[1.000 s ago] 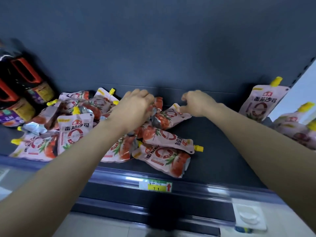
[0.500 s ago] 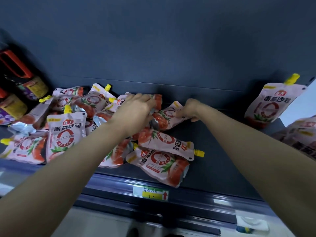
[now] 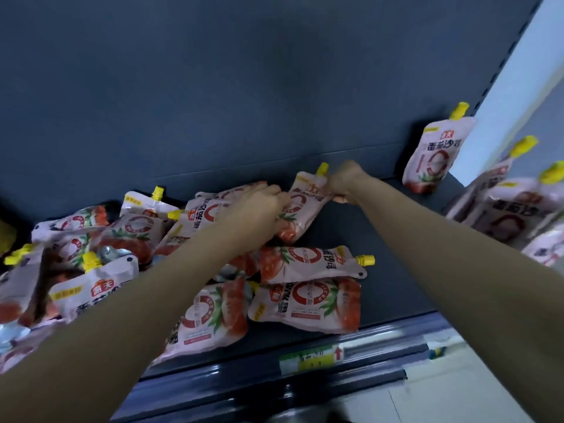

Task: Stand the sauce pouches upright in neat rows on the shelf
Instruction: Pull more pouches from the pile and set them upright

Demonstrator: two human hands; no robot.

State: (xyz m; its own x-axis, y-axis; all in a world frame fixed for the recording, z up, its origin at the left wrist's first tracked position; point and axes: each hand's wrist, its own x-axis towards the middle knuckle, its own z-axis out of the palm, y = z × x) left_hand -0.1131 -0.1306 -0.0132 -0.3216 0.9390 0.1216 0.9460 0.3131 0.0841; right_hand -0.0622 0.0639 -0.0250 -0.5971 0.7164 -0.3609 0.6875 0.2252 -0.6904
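The right hand [image 3: 341, 181] pinches the top seam of a soft pink-and-white plastic sauce pouch [image 3: 300, 206] printed with a red ring and tomatoes, just beside its yellow screw cap [image 3: 322, 168]. That grip is narrow, with the fingers curled onto the film. The left hand [image 3: 262, 201] lies over the same pouch's left edge. Its thumb is hidden, so I cannot tell whether it pinches or only steadies.

An identical upright pouch [image 3: 436, 154] leans on the dark blue back wall [image 3: 274, 87], and places below are given from it. The held pouch is to its left, well apart, with bare dark shelf [image 3: 396, 270] between them. Further left and toward the front lies a heap of flat pouches [image 3: 308, 264]. To the right of the upright pouch and nearer the camera are more pouches [image 3: 503, 209], blurred.

The held pouch's long axis runs from its red tomato base, low and left by the heap, up to the cap. It is tilted, not vertical. The cap points up and slightly right, and the printed face is toward the camera.

The likely risks:
- A pinch on the thin seam alone could let the heavy base swing or sag, and the pouch would slump once released.
- If the base catches on the heap, the pouch may be set down crooked.
- The left forearm crosses the heap and could drag flat pouches toward the shelf's front lip.
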